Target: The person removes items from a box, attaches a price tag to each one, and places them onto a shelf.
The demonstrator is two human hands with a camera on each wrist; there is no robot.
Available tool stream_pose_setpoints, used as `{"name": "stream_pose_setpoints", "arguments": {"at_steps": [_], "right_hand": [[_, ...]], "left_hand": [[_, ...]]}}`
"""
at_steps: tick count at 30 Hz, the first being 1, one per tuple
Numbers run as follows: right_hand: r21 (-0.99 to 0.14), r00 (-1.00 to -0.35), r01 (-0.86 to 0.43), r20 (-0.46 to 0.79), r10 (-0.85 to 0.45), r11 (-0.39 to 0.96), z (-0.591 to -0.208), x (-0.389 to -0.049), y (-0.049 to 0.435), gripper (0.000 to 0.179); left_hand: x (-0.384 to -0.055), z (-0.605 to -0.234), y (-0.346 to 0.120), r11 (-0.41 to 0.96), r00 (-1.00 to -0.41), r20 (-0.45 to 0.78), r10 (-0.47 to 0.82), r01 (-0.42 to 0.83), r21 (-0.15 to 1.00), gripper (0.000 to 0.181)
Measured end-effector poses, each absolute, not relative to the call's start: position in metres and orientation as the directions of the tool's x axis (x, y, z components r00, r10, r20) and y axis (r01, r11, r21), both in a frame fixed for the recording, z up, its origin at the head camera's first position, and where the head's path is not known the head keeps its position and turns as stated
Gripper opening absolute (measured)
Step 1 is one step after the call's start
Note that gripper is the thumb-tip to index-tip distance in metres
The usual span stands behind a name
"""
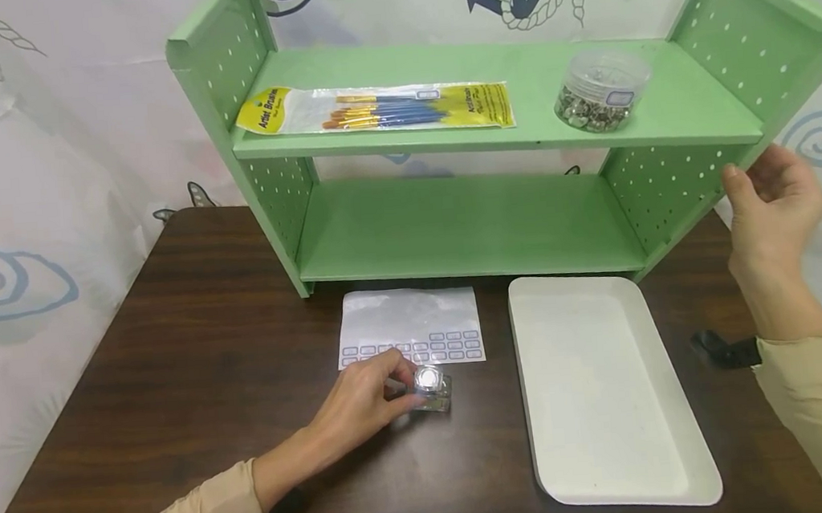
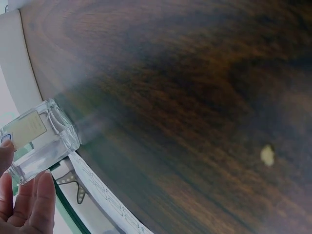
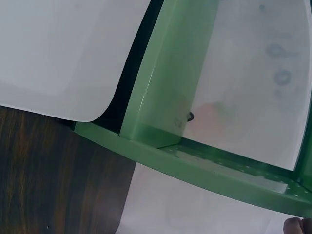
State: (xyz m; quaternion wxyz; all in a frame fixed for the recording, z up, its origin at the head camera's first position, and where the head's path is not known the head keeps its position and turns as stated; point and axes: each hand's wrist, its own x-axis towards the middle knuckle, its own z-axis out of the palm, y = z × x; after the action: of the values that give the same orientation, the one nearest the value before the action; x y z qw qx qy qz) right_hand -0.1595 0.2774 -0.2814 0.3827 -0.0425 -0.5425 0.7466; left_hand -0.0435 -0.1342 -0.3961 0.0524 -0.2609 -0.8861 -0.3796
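My left hand (image 1: 364, 393) pinches a small clear glass bottle with a shiny silver top (image 1: 433, 401) between thumb and fingers, over the dark wooden table. In the left wrist view the square glass bottle (image 2: 43, 151) shows thick walls and a pale label on one face. Up at the right, my right hand (image 1: 777, 211) grips the side panel of a green two-tier shelf (image 1: 466, 224), thumb at the front edge and fingers behind it. Only fingertips of the right hand (image 3: 297, 225) show in the right wrist view, at the shelf's edge.
On the upper tier lie a pack of artist brushes (image 1: 385, 112) and a clear jar of small metal pieces (image 1: 598, 101). A sheet of small labels (image 1: 408, 313) lies before the shelf, beside a white tray (image 1: 604, 402). A black strap-like object (image 1: 723, 350) is near my right sleeve.
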Motion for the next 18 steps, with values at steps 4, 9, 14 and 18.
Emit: {"name": "stream_pose_setpoints", "arguments": {"at_steps": [4,9,14,18], "right_hand": [[-0.850,-0.710,-0.514,0.343,0.615,-0.118,-0.2833,-0.1633,0.2777,0.025],[-0.855,-0.716,-0.499,0.314,0.623,-0.142,-0.2848,-0.1656,0.2777,0.022],[-0.832,-0.720,-0.523,0.316,0.618,-0.184,-0.2862,-0.1667,0.2772,0.024],[-0.824,-0.714,-0.536,0.327,0.619,-0.183,-0.2873,-0.1675,0.2773,0.025]], "left_hand": [[-0.0428,-0.3973,-0.1344,0.577,-0.863,0.282,0.420,0.494,0.650,0.025],[-0.0421,-0.3975,-0.1351,0.580,-0.862,0.283,0.421,0.496,0.646,0.028],[-0.0431,-0.3972,-0.1359,0.565,-0.852,0.282,0.441,0.507,0.651,0.033],[-0.0434,-0.3974,-0.1363,0.556,-0.844,0.275,0.460,0.516,0.652,0.036]]}}
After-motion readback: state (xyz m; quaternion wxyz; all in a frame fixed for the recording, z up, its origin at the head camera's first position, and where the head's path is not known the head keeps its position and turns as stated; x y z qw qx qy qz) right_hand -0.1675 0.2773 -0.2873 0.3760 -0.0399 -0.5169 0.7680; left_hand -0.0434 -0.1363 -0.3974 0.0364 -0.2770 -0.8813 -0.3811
